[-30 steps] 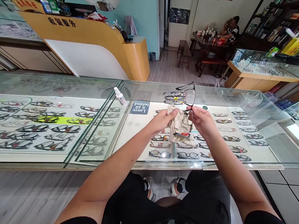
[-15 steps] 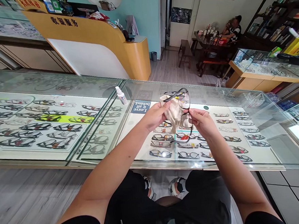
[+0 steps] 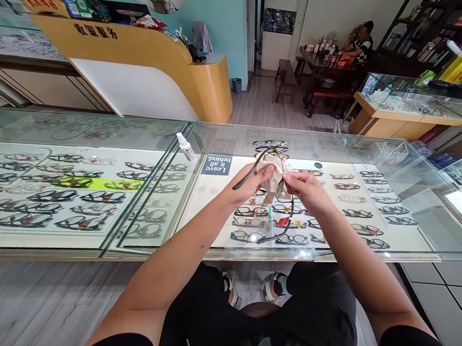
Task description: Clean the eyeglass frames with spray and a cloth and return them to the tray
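Note:
A pair of dark-framed eyeglasses [image 3: 292,206] is held up above the glass display counter [image 3: 216,242], its temples pointing back toward me. My right hand [image 3: 305,188] pinches the frame near its middle. In my left hand [image 3: 254,181] is a cream cleaning cloth [image 3: 271,176], bunched against the upper lens and covering most of it. One temple passes over my left hand; the other curves down over the counter. My left thumb lies on top of the cloth, and the fingers behind it are hidden.
A white spray bottle [image 3: 186,147] stands on the counter, left of my hands. Beneath the glass lie rows of eyeglasses [image 3: 250,211] and a blue card [image 3: 216,164]. Beyond are a wooden cashier desk [image 3: 211,90], a bench [image 3: 285,77] and a person [image 3: 361,42] seated at a table.
The eyeglasses have turned, with the upper temple swinging left and down across my left hand and the lower one dropping nearer. The cloth has moved slightly right, over the upper lens.

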The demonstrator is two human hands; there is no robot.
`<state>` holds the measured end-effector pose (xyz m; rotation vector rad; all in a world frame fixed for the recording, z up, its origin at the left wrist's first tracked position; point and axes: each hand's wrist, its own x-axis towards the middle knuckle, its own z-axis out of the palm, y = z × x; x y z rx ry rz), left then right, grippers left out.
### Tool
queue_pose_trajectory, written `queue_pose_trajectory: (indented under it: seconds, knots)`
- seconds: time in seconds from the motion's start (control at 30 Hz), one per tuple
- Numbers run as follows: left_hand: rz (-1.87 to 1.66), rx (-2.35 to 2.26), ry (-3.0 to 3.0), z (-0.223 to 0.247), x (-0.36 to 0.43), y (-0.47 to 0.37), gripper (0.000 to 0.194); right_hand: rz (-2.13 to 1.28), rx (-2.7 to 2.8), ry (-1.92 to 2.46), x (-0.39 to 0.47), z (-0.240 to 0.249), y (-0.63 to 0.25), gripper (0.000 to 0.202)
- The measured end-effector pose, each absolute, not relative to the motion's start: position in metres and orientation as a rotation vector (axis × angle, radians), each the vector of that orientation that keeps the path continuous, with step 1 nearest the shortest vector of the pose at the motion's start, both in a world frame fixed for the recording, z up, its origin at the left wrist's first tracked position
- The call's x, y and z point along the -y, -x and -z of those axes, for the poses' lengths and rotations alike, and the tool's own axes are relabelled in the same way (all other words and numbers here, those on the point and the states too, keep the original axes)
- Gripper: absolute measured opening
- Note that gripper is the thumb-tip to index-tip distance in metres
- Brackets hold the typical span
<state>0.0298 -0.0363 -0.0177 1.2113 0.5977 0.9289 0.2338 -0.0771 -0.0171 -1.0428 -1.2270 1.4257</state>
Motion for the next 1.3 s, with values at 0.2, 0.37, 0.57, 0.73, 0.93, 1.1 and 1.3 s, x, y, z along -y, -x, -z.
queue_pose_trajectory:
  seconds: [0.2,0.37,0.57,0.73,0.93,1.1,1.3]
  knots:
    - [-0.963,-0.679,-1.222,0.013,0.044,-0.035,0.063,-1.433,1.223,1.065,0.075,0.024,-0.235,0.044]
    - [-1.045,-0.766,-1.158,0.014,0.047,-0.038,0.062,-1.436,1.265,1.056,0.076,0.025,-0.236,0.040]
    - [-0.955,-0.687,-1.141,0.013,0.042,-0.033,0.058,-1.448,1.278,1.045,0.076,0.024,-0.238,0.041]
    - [-1.003,-0.712,-1.201,0.016,0.042,-0.032,0.057,-1.489,1.302,1.047,0.075,0.024,-0.239,0.043]
    - [-1.096,-0.831,-1.367,0.024,0.043,-0.033,0.050,-1.524,1.366,1.076,0.077,0.024,-0.238,0.045]
    - [-1.086,-0.828,-1.406,0.016,0.040,-0.029,0.058,-1.528,1.344,1.027,0.078,0.023,-0.236,0.045]
    - [-0.950,-0.708,-1.392,0.008,0.036,-0.020,0.059,-1.573,1.189,0.964,0.075,0.017,-0.236,0.044]
